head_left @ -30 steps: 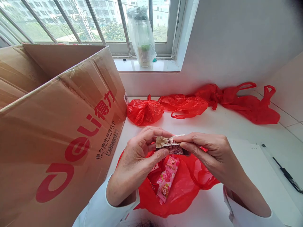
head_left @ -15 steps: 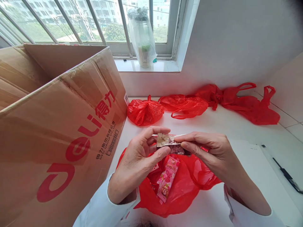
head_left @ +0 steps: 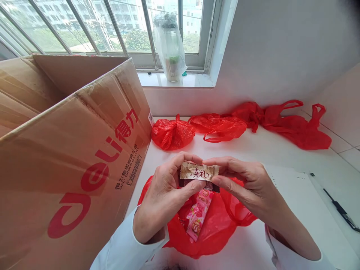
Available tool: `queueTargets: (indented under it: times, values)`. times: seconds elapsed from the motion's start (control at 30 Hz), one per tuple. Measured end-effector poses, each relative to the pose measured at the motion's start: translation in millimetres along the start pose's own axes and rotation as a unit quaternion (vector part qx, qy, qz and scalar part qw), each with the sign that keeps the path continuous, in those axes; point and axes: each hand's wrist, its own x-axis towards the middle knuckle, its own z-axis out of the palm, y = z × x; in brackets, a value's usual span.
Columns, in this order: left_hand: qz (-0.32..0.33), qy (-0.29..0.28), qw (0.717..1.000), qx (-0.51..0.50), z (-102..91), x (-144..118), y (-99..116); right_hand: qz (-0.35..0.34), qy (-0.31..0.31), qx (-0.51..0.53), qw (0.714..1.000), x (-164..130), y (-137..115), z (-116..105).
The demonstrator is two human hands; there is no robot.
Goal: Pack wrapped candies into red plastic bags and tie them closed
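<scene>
Between both hands, above an opened red plastic bag (head_left: 213, 232), is a gold-wrapped candy (head_left: 199, 172) with reddish-brown characters, its printed side facing me. A dark brown wrapped candy (head_left: 210, 186) lies just under it, partly covered. My left hand (head_left: 163, 195) pinches the pair at the left end, thumb in front and fingers behind. At the right end, my right hand (head_left: 244, 180) closes thumb and fingers on the gold candy. A long pink wrapped candy (head_left: 200, 215) rests in the bag below, beside darker red packets partly hidden by my left hand.
A large cardboard box (head_left: 84, 165) stands open at the left. Along the wall lie a knotted red bag (head_left: 173, 133) and several more red bags. White paper (head_left: 298, 198) and a black pen (head_left: 341, 210) lie at right. A bagged jar (head_left: 171, 52) stands on the windowsill.
The gold candy has shifted slightly down and is more fully exposed, its front lettering now showing. My right fingers have moved up to its top edge. The bag's contents stay put.
</scene>
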Motion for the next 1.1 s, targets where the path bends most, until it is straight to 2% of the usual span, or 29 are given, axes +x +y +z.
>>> queueTargets:
  times: [0.13, 0.3, 0.5, 0.57, 0.67, 0.77, 0.97, 1.03, 1.1]
  values:
    - [0.014, 0.012, 1.000, 0.007, 0.2, -1, 0, 0.023, -0.029, 0.014, 0.999, -1, -1, -1]
    - [0.025, 0.009, 0.999, 0.020, -0.5, -3, -3, 0.029, -0.008, 0.037, 0.999, -4, 2, 2]
    - [0.008, -0.042, 0.999, 0.000, -2.9, -2, -8, 0.036, 0.007, 0.090, 0.995, -3, 7, 4]
    - [0.008, -0.029, 1.000, 0.002, -3.2, -3, -9, 0.041, 0.006, 0.101, 0.994, -3, 8, 5]
    - [0.014, 0.014, 0.998, 0.056, -2.4, -5, -7, 0.051, 0.000, 0.110, 0.993, -3, 8, 8]
    - [0.014, 0.029, 0.996, 0.087, -1.8, -8, -3, 0.053, -0.004, 0.105, 0.993, -3, 8, 9]
    - [-0.034, 0.030, 0.999, -0.004, -4.7, -4, -5, 0.054, 0.006, 0.112, 0.992, -3, 10, 8]
    - [-0.029, 0.038, 0.999, -0.007, -5.2, -2, -5, 0.058, 0.011, 0.125, 0.990, -2, 11, 6]
    - [-0.013, 0.018, 0.999, -0.032, -5.2, -2, -4, 0.061, 0.014, 0.148, 0.987, -2, 10, 5]
